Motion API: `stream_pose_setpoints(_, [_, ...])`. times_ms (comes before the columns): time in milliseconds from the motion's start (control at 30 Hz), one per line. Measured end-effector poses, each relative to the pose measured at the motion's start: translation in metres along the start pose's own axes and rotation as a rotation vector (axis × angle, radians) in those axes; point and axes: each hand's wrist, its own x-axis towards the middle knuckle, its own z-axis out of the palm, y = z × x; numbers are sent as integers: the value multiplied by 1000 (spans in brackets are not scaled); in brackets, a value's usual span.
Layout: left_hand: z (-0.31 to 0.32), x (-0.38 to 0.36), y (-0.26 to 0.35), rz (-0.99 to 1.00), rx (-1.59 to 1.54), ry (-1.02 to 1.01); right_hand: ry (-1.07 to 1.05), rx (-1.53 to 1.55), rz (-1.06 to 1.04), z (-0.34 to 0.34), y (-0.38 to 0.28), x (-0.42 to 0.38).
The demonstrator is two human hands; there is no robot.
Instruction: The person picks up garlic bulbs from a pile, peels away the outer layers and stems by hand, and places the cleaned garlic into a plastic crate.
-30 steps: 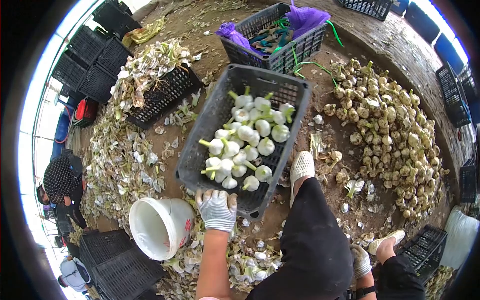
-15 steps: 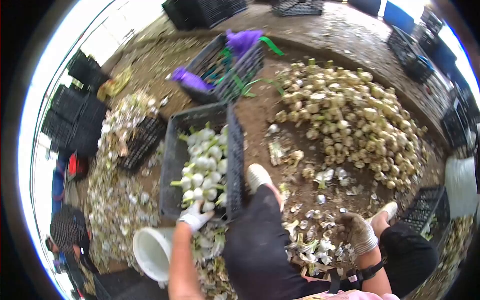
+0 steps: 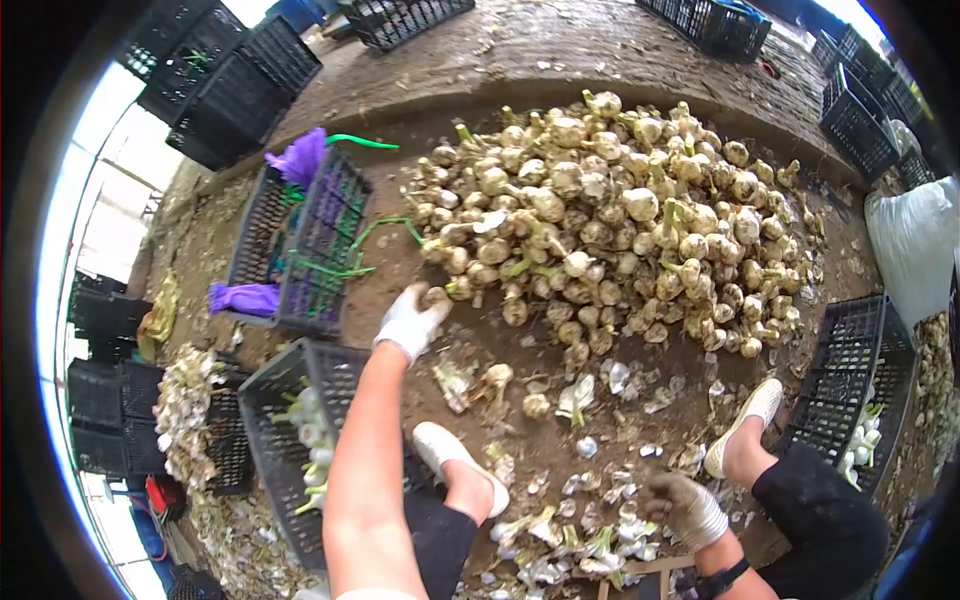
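My left hand [image 3: 408,324], in a white glove, reaches to the left edge of a large heap of untrimmed garlic bulbs [image 3: 640,205]. Its fingertips close around one brownish garlic bulb [image 3: 436,298]. Low on the right, my right hand [image 3: 688,508] wears a dirty glove, with its fingers curled in. Whatever it may hold is hidden. Peeled skins [image 3: 600,550] litter the ground beside it. Under my left arm, a black crate [image 3: 275,420] holds cleaned white garlic bulbs [image 3: 312,440], partly covered by the arm.
A crate [image 3: 310,290] with purple and green netting stands left of the heap. Another crate [image 3: 835,370] with white garlic is by my right leg, near a white sack [image 3: 915,240]. Stacked black crates [image 3: 240,95] stand at the back left. My shoes [image 3: 450,455] rest among scraps.
My left hand has moved from the cleaned garlic in the crate to the heap's edge, where it grips a bulb. The view has swung right; my right hand stays low.
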Motion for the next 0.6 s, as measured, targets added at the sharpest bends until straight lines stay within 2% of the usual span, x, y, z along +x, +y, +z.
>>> stream_pose_setpoints(67, [51, 68, 10, 110, 57, 70, 109, -78, -30, -28, 3, 5])
stream_pose_setpoints(100, [70, 99, 21, 25, 23, 80, 69, -139, -190, -4, -9, -6])
stream_pose_setpoints(133, [88, 123, 29, -67, -7, 86, 164, -152, -210, -12, -11, 1])
stream_pose_setpoints(200, [129, 154, 36, -163, 387, 193, 348, -174, -235, -28, -7, 8])
stream_pose_setpoints(233, [130, 148, 55, -279, 346, 164, 353, -147, -228, -30, -8, 11])
stream_pose_setpoints(267, [138, 159, 36, -224, 183, 132, 329, -143, -202, -31, -7, 11])
stream_pose_setpoints(333, [136, 158, 18, -216, 133, 114, 253, -135, -178, -24, -8, 13])
stream_pose_setpoints(367, [147, 142, 12, -157, -5, 144, 212, -172, -186, -21, -6, 13])
stream_pose_setpoints(400, [138, 114, 28, -67, 85, 43, 201, -185, -180, -22, -2, 13])
stream_pose_setpoints(433, [157, 116, 10, 65, 16, -67, 188, -205, -180, -25, 0, 17])
stream_pose_setpoints(467, [152, 83, 43, 88, 281, 10, 179, -230, -186, -26, 1, 15])
stream_pose_setpoints(500, [156, 57, 59, 128, 365, -68, 191, -264, -193, -19, -2, 10])
stream_pose_setpoints(533, [170, 46, 60, 57, 355, -117, 176, -266, -232, -14, -2, 6])
stream_pose_setpoints(600, [187, 14, 51, 250, 262, -41, 210, -337, -245, -1, -8, -2])
